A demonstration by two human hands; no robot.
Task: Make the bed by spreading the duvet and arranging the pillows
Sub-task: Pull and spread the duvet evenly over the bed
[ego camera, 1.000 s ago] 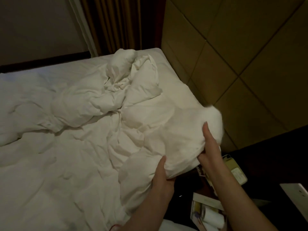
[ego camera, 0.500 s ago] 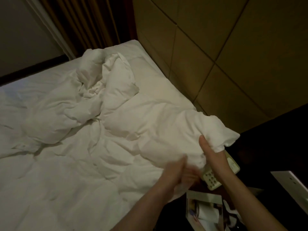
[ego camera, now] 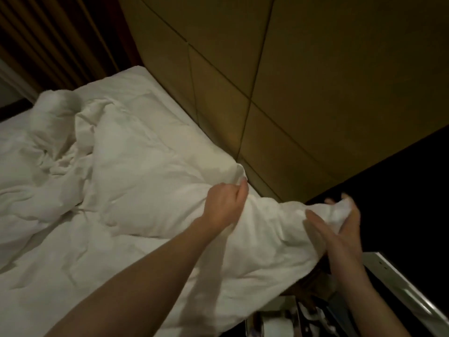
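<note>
your left hand sits at the head-side edge of the white duvet, fingers curled and pinching a fold of fabric near the padded headboard panel. your right hand is off the bed's side, over the dark area by the nightstand; its fingers wrap around the duvet's corner, with the thumb lying along the near side of the cloth and the fingertips showing past the bunched end. between the two hands the duvet's edge is stretched into a ridge that hangs past the mattress.

the rest of the duvet lies crumpled across the bed, with a twisted heap toward the far left near the brown curtain. cannot tell whether a pillow sits within that heap.

below the right forearm: a tray of small items, blurred, contents not readable. a pale, glossy flat edge runs diagonally at lower right. lighting is dim; fine detail on the right hand is smeared by motion.
</note>
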